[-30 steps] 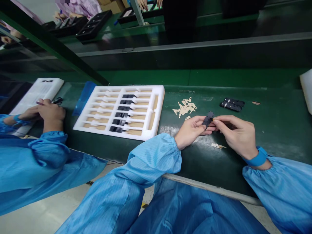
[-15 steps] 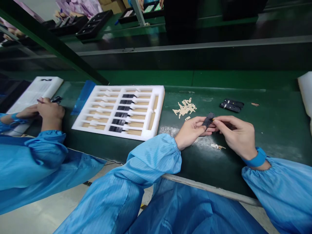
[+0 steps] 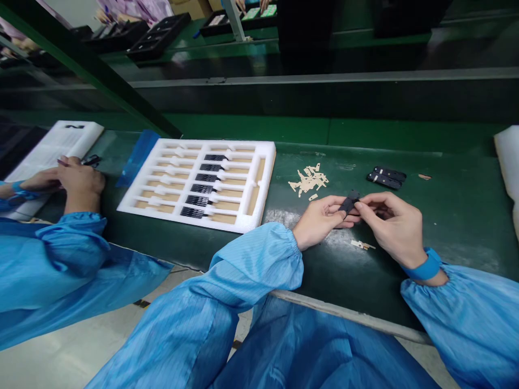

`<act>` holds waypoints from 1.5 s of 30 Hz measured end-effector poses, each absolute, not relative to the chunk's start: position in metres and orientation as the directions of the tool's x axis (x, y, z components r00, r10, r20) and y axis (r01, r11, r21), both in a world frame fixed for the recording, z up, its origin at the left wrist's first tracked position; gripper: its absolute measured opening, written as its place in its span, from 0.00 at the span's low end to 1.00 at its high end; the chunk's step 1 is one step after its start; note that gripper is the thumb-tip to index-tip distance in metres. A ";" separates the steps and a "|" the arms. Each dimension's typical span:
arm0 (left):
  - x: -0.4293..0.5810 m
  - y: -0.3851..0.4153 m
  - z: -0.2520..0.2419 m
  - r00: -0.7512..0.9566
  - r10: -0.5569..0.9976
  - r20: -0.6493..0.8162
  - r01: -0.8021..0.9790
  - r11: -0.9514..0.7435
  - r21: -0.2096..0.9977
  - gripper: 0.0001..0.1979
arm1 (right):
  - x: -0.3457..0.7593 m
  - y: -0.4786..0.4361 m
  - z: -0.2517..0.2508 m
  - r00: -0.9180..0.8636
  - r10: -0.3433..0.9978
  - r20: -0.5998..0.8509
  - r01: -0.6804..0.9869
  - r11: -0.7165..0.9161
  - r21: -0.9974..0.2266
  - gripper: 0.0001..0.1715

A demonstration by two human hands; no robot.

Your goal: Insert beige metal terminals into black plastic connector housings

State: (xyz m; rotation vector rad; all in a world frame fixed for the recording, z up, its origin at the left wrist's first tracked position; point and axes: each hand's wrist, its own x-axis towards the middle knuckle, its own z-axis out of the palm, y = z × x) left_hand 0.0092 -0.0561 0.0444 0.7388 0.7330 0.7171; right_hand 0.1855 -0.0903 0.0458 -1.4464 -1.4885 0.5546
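Note:
A small flat black plastic part [image 3: 349,201] is held between the thumb and fingers of my left hand [image 3: 322,219], tilted above the table. My right hand [image 3: 391,224] is closed in a pinch at the part's right end, thumb and forefinger touching its edge; whatever lies between those fingertips is hidden. Below the hands lie a few small cream and brownish strips [image 3: 360,245]. Up and left of my hands is a loose pile of small cream pieces [image 3: 310,179]. Several similar black parts [image 3: 386,177] lie together beyond my right hand.
A white foam tray [image 3: 259,186] with slots, several holding black parts, stands at the left beside a blue sheet [image 3: 139,156]. A co-worker's hands [image 3: 81,181] work further left near another white foam block [image 3: 77,129]. White foam [image 3: 508,156] stands at the right edge.
A small orange-yellow bit seen at my right fingertips earlier is now out of sight. The right fingertips have shifted slightly on the black part; the view has moved a little.

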 end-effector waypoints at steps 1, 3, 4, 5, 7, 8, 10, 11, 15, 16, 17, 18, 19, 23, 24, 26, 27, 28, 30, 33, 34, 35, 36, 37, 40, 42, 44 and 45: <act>0.009 -0.056 0.045 0.542 0.777 -0.320 -0.303 0.536 0.788 0.18 | 0.185 -0.090 0.046 0.158 0.937 0.312 0.506 0.194 -0.840 0.06; 0.009 -0.056 0.045 0.546 0.774 -0.322 -0.299 0.539 0.788 0.17 | 0.185 -0.091 0.047 0.164 0.934 0.318 0.506 0.197 -0.839 0.05; 0.009 -0.056 0.046 0.546 0.772 -0.326 -0.298 0.542 0.786 0.16 | 0.184 -0.091 0.048 0.165 0.932 0.322 0.505 0.201 -0.839 0.05; 0.009 -0.056 0.047 0.546 0.770 -0.331 -0.295 0.546 0.784 0.15 | 0.184 -0.091 0.049 0.167 0.930 0.327 0.505 0.204 -0.839 0.05; 0.010 -0.056 0.049 0.539 0.769 -0.344 -0.292 0.553 0.780 0.13 | 0.183 -0.091 0.049 0.171 0.926 0.336 0.515 0.207 -0.832 0.05; 0.010 -0.056 0.050 0.532 0.770 -0.353 -0.287 0.556 0.780 0.12 | 0.183 -0.091 0.049 0.172 0.924 0.341 0.524 0.208 -0.826 0.06; 0.012 -0.056 0.052 0.510 0.772 -0.379 -0.271 0.562 0.781 0.11 | 0.183 -0.091 0.049 0.174 0.919 0.355 0.541 0.212 -0.814 0.06; 0.012 -0.056 0.053 0.498 0.774 -0.392 -0.261 0.565 0.783 0.10 | 0.182 -0.091 0.049 0.171 0.916 0.362 0.547 0.217 -0.808 0.07; 0.014 -0.057 0.055 0.476 0.773 -0.421 -0.233 0.572 0.787 0.08 | 0.181 -0.092 0.049 0.146 0.912 0.384 0.551 0.247 -0.797 0.06; 0.014 -0.057 0.056 0.475 0.772 -0.421 -0.230 0.572 0.788 0.08 | 0.181 -0.092 0.049 0.138 0.911 0.389 0.554 0.255 -0.793 0.06; 0.014 -0.057 0.056 0.476 0.773 -0.421 -0.229 0.571 0.789 0.08 | 0.181 -0.092 0.049 0.129 0.910 0.394 0.559 0.262 -0.787 0.05; 0.014 -0.057 0.056 0.477 0.772 -0.420 -0.229 0.570 0.789 0.07 | 0.181 -0.093 0.050 0.118 0.907 0.404 0.565 0.273 -0.779 0.04; 0.014 -0.058 0.056 0.477 0.772 -0.419 -0.229 0.570 0.789 0.06 | 0.181 -0.093 0.050 0.105 0.904 0.415 0.572 0.286 -0.769 0.04; 0.014 -0.058 0.057 0.479 0.769 -0.422 -0.236 0.576 0.782 0.02 | 0.182 -0.094 0.053 0.053 0.883 0.466 0.607 0.342 -0.718 0.02; 0.014 -0.058 0.058 0.478 0.769 -0.423 -0.239 0.578 0.780 0.02 | 0.182 -0.094 0.054 0.041 0.879 0.476 0.612 0.354 -0.707 0.02; 0.014 -0.058 0.059 0.476 0.770 -0.425 -0.244 0.580 0.777 0.00 | 0.182 -0.094 0.055 0.021 0.872 0.489 0.615 0.374 -0.694 0.03; 0.015 -0.057 0.060 0.474 0.771 -0.426 -0.247 0.581 0.776 0.00 | 0.181 -0.094 0.055 0.013 0.869 0.495 0.616 0.383 -0.688 0.03; 0.015 -0.057 0.061 0.473 0.771 -0.427 -0.250 0.582 0.774 0.01 | 0.181 -0.094 0.056 0.007 0.866 0.499 0.618 0.389 -0.683 0.04; 0.016 -0.057 0.062 0.469 0.770 -0.432 -0.254 0.586 0.769 0.01 | 0.181 -0.095 0.057 -0.006 0.862 0.506 0.623 0.399 -0.672 0.04; 0.017 -0.056 0.063 0.460 0.763 -0.454 -0.246 0.601 0.761 0.03 | 0.180 -0.096 0.057 -0.026 0.863 0.505 0.626 0.408 -0.665 0.04; 0.017 -0.056 0.063 0.458 0.761 -0.459 -0.242 0.604 0.760 0.03 | 0.181 -0.096 0.057 -0.028 0.862 0.507 0.624 0.411 -0.664 0.03; 0.017 -0.056 0.063 0.460 0.760 -0.459 -0.239 0.604 0.760 0.03 | 0.181 -0.096 0.056 -0.026 0.860 0.510 0.622 0.413 -0.665 0.03; 0.017 -0.056 0.062 0.463 0.762 -0.454 -0.239 0.600 0.764 0.02 | 0.181 -0.096 0.056 -0.018 0.859 0.512 0.619 0.412 -0.669 0.03; 0.016 -0.056 0.062 0.467 0.764 -0.445 -0.238 0.593 0.769 0.01 | 0.181 -0.095 0.055 -0.003 0.859 0.512 0.615 0.406 -0.676 0.03; 0.015 -0.058 0.060 0.475 0.776 -0.414 -0.233 0.565 0.791 0.03 | 0.180 -0.094 0.053 0.090 0.874 0.478 0.590 0.340 -0.732 0.01; 0.015 -0.060 0.059 0.473 0.789 -0.393 -0.237 0.543 0.806 0.04 | 0.179 -0.093 0.051 0.160 0.886 0.434 0.562 0.280 -0.778 0.01; 0.015 -0.061 0.057 0.466 0.802 -0.373 -0.246 0.522 0.816 0.04 | 0.177 -0.092 0.050 0.211 0.894 0.395 0.531 0.234 -0.814 0.03; 0.016 -0.061 0.056 0.462 0.807 -0.368 -0.250 0.516 0.819 0.04 | 0.176 -0.092 0.050 0.228 0.896 0.381 0.517 0.220 -0.827 0.03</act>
